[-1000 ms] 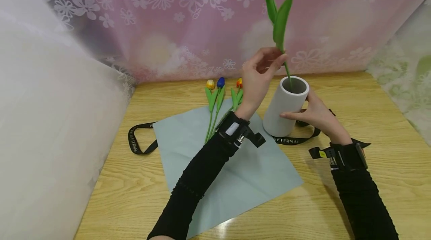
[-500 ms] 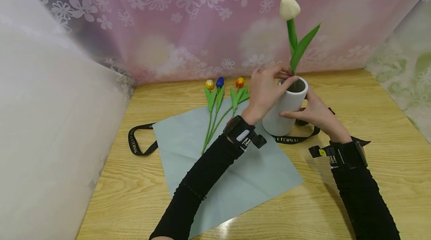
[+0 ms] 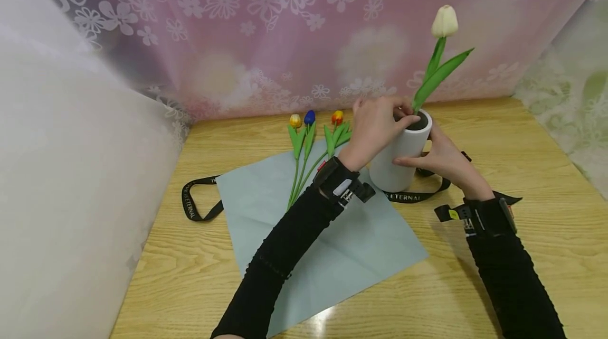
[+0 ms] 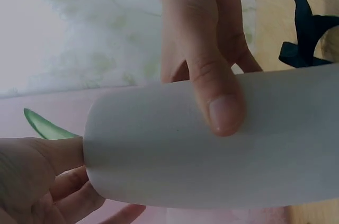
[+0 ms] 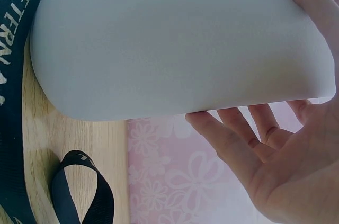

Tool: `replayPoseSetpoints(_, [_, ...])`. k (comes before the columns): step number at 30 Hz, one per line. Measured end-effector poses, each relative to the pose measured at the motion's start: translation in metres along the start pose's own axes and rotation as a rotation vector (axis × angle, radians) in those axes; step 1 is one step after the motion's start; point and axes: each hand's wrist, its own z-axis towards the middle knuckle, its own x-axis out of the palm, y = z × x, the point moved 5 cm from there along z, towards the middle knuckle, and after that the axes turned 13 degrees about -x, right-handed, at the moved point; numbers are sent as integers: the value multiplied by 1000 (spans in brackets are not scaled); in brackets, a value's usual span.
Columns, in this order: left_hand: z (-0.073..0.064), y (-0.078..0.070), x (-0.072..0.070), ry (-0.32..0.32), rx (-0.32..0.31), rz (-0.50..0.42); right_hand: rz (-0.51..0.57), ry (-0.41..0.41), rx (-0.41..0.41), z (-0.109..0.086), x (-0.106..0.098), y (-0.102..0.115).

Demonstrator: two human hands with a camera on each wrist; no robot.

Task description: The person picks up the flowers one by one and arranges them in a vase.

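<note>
Left hand [image 3: 377,128] pinching white tulip [image 3: 435,60], right hand [image 3: 446,157] gripping vase [image 3: 404,157], bloom [image 3: 445,22] in head view, just leaf [image 4: 46,127] from left wrist

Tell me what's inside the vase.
The white tulip slants up from the vase, bloom and leaves showing above; the bit of inside visible is dark. The left grip and the vase's wall hide the lower stem, so its depth and anything deeper can't be seen.

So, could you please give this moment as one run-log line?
white vase: held by right hand; white tulip: stem in vase, leaning; left hand: at vase rim; other tulips: lying across paper
</note>
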Motion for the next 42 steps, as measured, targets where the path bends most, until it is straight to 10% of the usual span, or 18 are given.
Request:
replayPoseSetpoints(13, [-5, -4, 2, 36, 167, 216, 22, 4, -1, 0, 4, 1])
replayPoseSetpoints(21, [-10, -3, -5, -79, 170, 240, 58, 7, -5, 1, 8, 1])
replayPoseSetpoints(34, [-19, 45, -58, -332, 105, -188, 17, -8, 13, 2, 4, 1])
replayPoseSetpoints(42, [-28, 84, -58, -375, 44, -354, 43, -20, 10, 0, -1, -1])
